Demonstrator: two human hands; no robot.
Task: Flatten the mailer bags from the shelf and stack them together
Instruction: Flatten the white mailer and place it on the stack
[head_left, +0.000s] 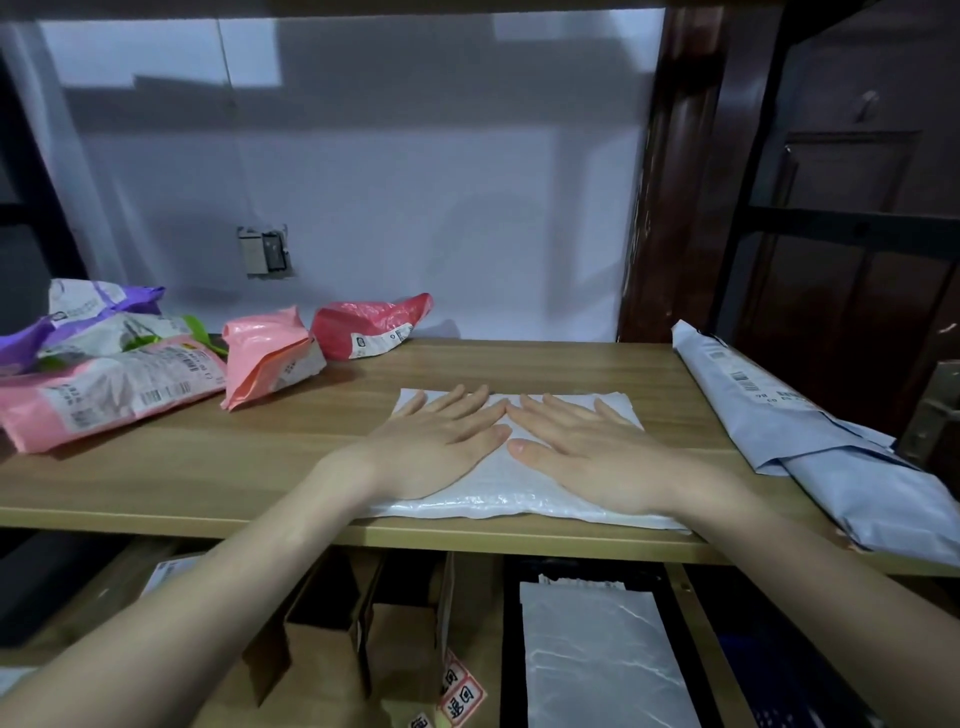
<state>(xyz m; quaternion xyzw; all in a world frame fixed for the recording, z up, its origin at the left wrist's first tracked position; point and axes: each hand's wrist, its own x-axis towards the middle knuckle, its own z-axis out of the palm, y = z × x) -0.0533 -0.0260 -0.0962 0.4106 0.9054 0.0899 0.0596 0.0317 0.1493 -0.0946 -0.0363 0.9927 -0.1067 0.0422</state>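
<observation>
Left hand (436, 441) and right hand (582, 441) are pressed flat, fingers straight, on white mailer (509, 499); slick film overhanging shelf (311, 374) edge at 6 o'clock could be slid off.

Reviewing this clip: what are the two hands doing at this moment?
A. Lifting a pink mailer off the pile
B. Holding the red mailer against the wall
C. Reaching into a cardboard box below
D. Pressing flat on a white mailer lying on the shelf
D. The left hand and right hand lie palm-down, fingers straight, side by side on the white mailer on the wooden shelf.
</observation>
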